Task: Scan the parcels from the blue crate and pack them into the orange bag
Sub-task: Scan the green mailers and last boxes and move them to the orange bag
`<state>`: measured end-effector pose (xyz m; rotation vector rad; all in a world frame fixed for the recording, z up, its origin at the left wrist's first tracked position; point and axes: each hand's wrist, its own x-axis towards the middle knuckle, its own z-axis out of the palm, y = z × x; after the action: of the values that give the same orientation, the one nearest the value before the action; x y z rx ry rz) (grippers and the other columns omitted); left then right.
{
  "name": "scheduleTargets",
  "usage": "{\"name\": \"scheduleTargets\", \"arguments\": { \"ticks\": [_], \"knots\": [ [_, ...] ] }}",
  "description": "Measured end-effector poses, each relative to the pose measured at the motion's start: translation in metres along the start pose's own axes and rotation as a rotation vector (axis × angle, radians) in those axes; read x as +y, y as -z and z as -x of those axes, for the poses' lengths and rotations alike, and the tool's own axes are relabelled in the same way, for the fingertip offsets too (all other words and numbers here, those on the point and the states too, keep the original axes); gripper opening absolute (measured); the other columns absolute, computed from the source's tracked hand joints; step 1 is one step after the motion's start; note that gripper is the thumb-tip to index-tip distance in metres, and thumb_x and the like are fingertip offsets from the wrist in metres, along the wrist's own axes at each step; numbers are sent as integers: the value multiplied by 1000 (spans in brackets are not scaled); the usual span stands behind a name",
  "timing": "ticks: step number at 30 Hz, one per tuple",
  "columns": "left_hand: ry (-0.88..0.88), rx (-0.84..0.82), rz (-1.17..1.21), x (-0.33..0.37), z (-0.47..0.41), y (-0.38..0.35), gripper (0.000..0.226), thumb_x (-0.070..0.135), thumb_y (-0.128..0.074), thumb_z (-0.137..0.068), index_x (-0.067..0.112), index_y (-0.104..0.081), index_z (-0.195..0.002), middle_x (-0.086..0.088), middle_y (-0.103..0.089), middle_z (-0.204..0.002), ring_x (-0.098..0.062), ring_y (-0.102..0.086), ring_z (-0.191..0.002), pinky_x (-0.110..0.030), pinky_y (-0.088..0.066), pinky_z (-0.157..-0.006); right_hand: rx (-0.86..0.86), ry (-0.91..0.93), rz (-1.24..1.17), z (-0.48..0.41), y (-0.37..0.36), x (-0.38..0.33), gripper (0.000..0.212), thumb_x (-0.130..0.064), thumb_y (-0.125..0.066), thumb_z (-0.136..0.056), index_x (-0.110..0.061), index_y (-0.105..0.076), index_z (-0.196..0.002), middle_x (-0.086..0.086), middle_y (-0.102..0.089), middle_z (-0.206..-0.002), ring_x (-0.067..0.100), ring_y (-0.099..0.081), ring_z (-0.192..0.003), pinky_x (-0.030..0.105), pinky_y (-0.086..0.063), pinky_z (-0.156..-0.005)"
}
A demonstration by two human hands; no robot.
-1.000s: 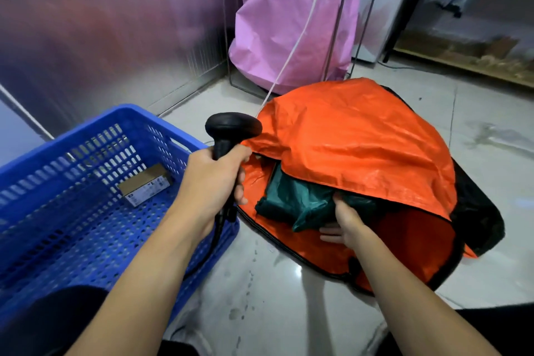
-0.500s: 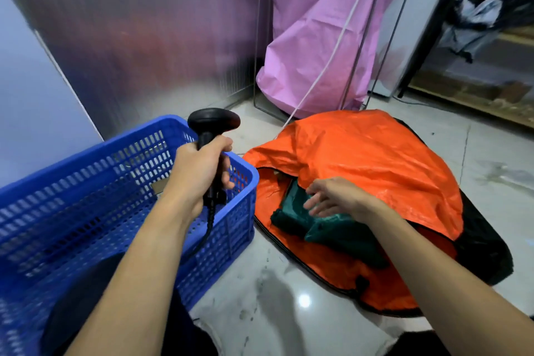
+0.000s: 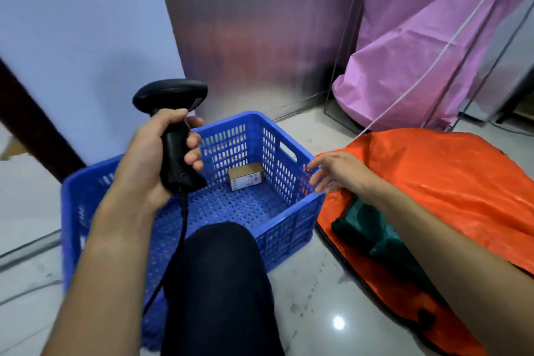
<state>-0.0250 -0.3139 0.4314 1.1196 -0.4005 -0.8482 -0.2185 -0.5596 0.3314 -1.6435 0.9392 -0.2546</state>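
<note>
- One small cardboard parcel [image 3: 245, 175] lies in the far corner of the blue crate [image 3: 231, 122], seemingly the last.
- A green parcel [image 3: 364, 229] sits packed in the orange bag [image 3: 433, 182].
- Left hand [image 3: 144, 162] grips the scanner [image 3: 170, 94]; right hand [image 3: 336, 172], fingers spread and empty, hovers at the crate's rim.

On my feed I see two bare forearms [image 3: 98, 254], leading to a bare left hand [image 3: 153, 159] and a bare right hand [image 3: 338, 173]; between them one trouser leg [image 3: 219, 283], dark navy to black; smooth plain cloth, rounded at the knee.
</note>
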Motion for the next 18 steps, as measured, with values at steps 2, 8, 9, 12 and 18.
{"name": "scheduleTargets", "arguments": {
  "ticks": [2,8,9,12,18],
  "knots": [
    [5,27,-72,7,-2,18,24,30,-47,-103,10,-58,-95,0,-45,-60,-11,-38,-42,-21,-39,-41,-34,-39,-35,-13,-18,-11,26,-9,-38,-100,-5,-64,-103,12,-71,-67,24,-66,-51,27,-48,-52],
    [81,15,-220,2,-28,56,25,30,-49,-103,10,-61,-95,-1,-51,-64,-15,-44,-46,-26,-46,-46,-118,-65,104,-49,-73,-22,33,-23,-36,-105,-5,-64,-104,13,-73,-69,28,-66,-54,30,-47,-55],
    [89,21,-220,-3,-35,62,25,31,-50,-102,10,-62,-95,-1,-52,-64,-15,-44,-46,-25,-46,-47,-136,-56,144,-56,-82,-22,37,-29,-37,-108,-6,-65,-104,12,-74,-70,27,-68,-57,32,-49,-58],
    [81,67,-196,-20,-53,73,25,33,-53,-101,11,-62,-95,0,-52,-63,-15,-43,-45,-26,-45,-48,-173,-16,245,-75,-104,-19,42,-42,-41,-109,-9,-68,-102,10,-76,-74,25,-70,-63,34,-52,-62],
    [147,64,-172,-72,-100,104,25,32,-55,-102,8,-65,-100,-3,-54,-67,-18,-46,-50,-30,-46,-52,-100,126,436,-129,-136,-2,28,-24,-50,-104,-11,-71,-92,5,-75,-71,18,-70,-60,35,-58,-66]
  ]
}}
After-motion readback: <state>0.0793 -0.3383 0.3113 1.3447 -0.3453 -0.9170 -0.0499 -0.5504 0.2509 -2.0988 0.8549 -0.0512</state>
